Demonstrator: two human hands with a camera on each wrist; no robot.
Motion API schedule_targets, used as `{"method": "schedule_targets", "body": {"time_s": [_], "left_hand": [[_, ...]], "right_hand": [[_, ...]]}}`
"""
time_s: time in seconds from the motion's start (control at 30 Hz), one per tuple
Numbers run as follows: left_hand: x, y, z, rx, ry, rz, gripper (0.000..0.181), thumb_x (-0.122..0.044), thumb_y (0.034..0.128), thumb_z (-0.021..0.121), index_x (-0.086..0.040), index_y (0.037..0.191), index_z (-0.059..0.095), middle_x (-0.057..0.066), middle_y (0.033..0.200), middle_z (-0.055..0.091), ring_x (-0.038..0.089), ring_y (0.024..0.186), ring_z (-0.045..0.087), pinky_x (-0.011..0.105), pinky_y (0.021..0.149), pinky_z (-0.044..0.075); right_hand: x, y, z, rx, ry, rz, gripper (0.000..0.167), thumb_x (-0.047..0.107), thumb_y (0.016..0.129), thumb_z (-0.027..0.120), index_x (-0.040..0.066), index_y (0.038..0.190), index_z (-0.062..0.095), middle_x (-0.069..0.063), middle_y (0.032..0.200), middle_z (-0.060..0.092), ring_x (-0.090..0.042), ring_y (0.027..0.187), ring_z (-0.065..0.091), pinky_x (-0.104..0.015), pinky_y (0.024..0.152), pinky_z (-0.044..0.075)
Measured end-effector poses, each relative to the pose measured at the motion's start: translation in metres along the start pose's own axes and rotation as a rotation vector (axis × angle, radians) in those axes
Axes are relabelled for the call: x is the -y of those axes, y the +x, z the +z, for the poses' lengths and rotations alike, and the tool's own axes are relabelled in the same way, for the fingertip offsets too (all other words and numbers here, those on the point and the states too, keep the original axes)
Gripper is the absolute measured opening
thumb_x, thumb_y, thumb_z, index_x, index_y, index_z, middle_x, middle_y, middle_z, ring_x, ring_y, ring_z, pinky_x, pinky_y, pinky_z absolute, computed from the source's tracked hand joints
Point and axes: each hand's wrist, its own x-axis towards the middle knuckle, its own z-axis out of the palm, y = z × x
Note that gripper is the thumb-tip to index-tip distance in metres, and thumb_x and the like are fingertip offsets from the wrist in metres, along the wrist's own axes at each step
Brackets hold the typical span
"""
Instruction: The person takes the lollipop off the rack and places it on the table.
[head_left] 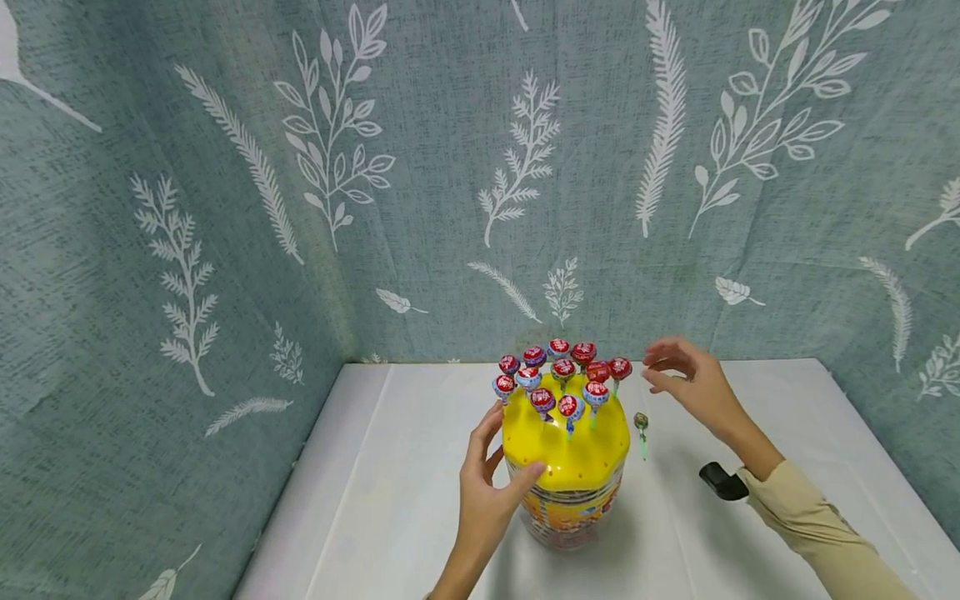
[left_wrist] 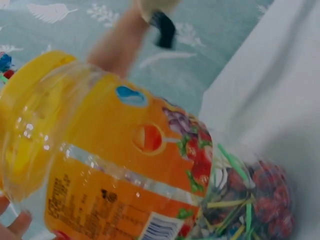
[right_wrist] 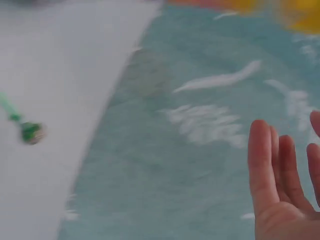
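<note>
A clear jar (head_left: 570,508) with a yellow lid (head_left: 566,454) stands on the white table. Several wrapped lollipops (head_left: 562,371) stick up from holes in the lid. In the left wrist view the orange label (left_wrist: 115,165) shows, and lollipops with coloured sticks (left_wrist: 245,205) lie inside. My left hand (head_left: 483,492) grips the lid's left side, thumb at its front edge. My right hand (head_left: 693,387) is raised just right of the rightmost lollipop (head_left: 620,368), fingers loosely bent and holding nothing. Its fingers (right_wrist: 261,160) are apart from anything in the right wrist view.
One lollipop with a green stick (head_left: 641,422) lies on the table right of the jar, below my right hand. White table surface (head_left: 405,483) extends to both sides. A green leaf-patterned cloth (head_left: 435,167) rises behind and at the sides. A black strap device (head_left: 723,482) is on my right wrist.
</note>
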Motion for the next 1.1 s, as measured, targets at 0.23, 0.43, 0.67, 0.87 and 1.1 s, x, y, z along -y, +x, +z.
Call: {"method": "schedule_targets", "body": {"time_s": [0.23,0.43,0.67,0.87,1.1], "left_hand": [[0.003,-0.001,-0.001,-0.001,0.044,0.028,0.065,-0.020,0.0812,0.075,-0.023,0.138,0.044,-0.005,0.145,0.039,0.018,0.129,0.041,0.038,0.100,0.042],[0.001,-0.001,0.000,0.002,0.030,0.047,0.065,-0.020,0.0811,0.075,-0.022,0.138,0.044,-0.004,0.145,0.040,0.015,0.130,0.040,0.039,0.100,0.041],[0.002,0.000,0.001,0.001,0.042,0.059,0.066,-0.018,0.0808,0.075,-0.025,0.139,0.044,-0.007,0.144,0.040,0.015,0.129,0.041,0.039,0.099,0.042],[0.004,0.000,0.001,-0.006,0.050,0.042,0.066,-0.020,0.0809,0.075,-0.024,0.139,0.044,-0.006,0.144,0.040,0.017,0.129,0.041,0.038,0.100,0.042],[0.004,-0.001,0.002,-0.013,0.059,0.028,0.065,-0.022,0.0811,0.075,-0.022,0.138,0.044,-0.005,0.144,0.040,0.017,0.129,0.041,0.039,0.099,0.042]], "right_hand": [[0.049,-0.002,0.000,0.110,0.144,-0.146,0.040,-0.009,0.084,0.064,-0.003,0.121,0.050,-0.013,0.111,0.059,-0.017,0.098,0.060,-0.025,0.078,0.053],[0.059,-0.005,0.015,0.088,0.044,-0.192,0.041,-0.010,0.080,0.067,0.001,0.116,0.052,-0.011,0.106,0.060,-0.010,0.095,0.060,-0.024,0.076,0.054],[0.065,-0.004,0.021,0.021,0.041,-0.245,0.038,-0.014,0.079,0.067,0.000,0.111,0.054,-0.009,0.098,0.064,-0.012,0.088,0.063,-0.024,0.073,0.054],[0.065,-0.002,0.007,-0.059,0.043,-0.233,0.041,-0.012,0.078,0.068,0.000,0.114,0.053,-0.010,0.099,0.064,-0.013,0.084,0.063,-0.022,0.071,0.054],[0.042,-0.010,-0.007,-0.091,-0.063,-0.071,0.038,-0.001,0.080,0.072,0.001,0.114,0.054,-0.016,0.098,0.064,-0.013,0.078,0.062,-0.024,0.063,0.054]]}}
